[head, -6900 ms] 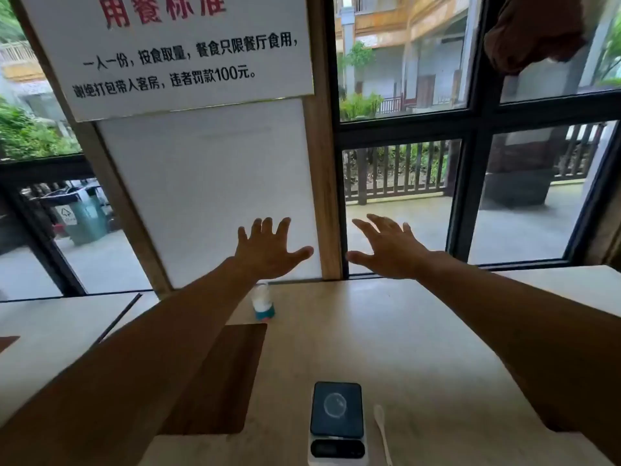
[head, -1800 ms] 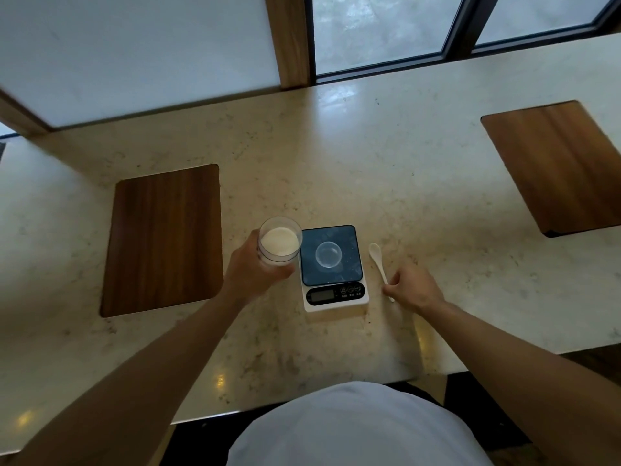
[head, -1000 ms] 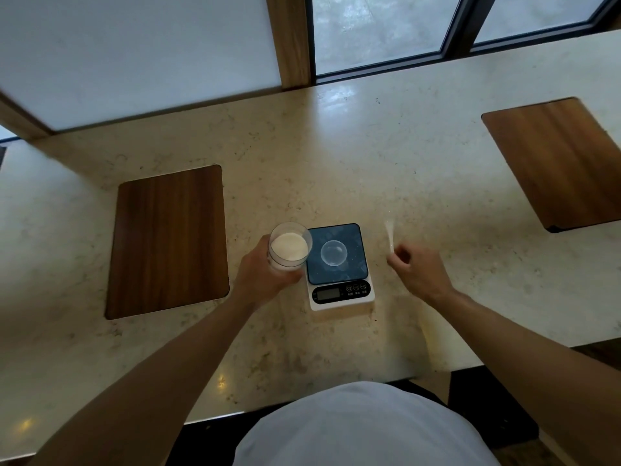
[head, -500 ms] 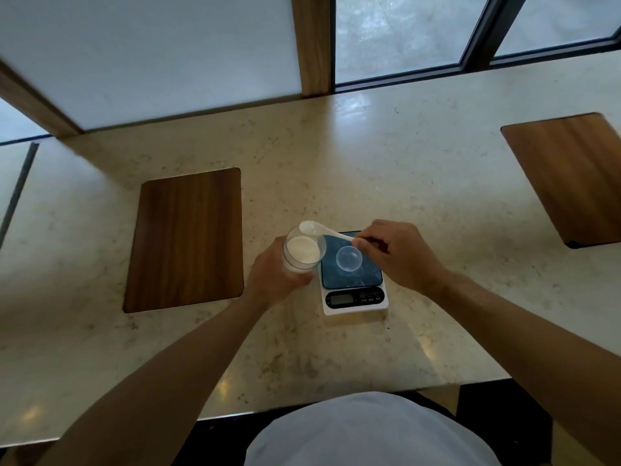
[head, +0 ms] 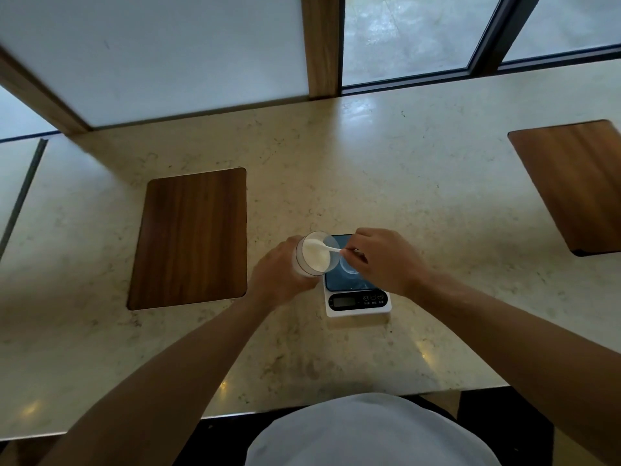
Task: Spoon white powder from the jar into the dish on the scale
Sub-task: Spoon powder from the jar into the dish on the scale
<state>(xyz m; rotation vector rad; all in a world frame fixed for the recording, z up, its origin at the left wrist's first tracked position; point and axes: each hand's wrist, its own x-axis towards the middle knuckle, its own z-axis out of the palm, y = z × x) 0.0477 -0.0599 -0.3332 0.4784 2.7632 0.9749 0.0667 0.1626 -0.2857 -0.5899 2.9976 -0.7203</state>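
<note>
White powder (head: 315, 257) in the tilted clear jar (head: 312, 253), spoon bowl dipped into it.
Left hand (head: 280, 279) grips the jar; right hand (head: 381, 260) pinches the white spoon (head: 327, 247) handle over the dish (head: 348, 268) on the scale (head: 357, 297).

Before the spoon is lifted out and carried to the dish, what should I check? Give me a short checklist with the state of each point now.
1. Left hand grips jar: ok.
2. Right hand holds spoon: ok.
3. Spoon bowl in the powder: ok.
4. Powder on spoon: cannot tell.
5. Dish on scale: ok, partly hidden.
6. Scale display zeroed: cannot tell.
</note>
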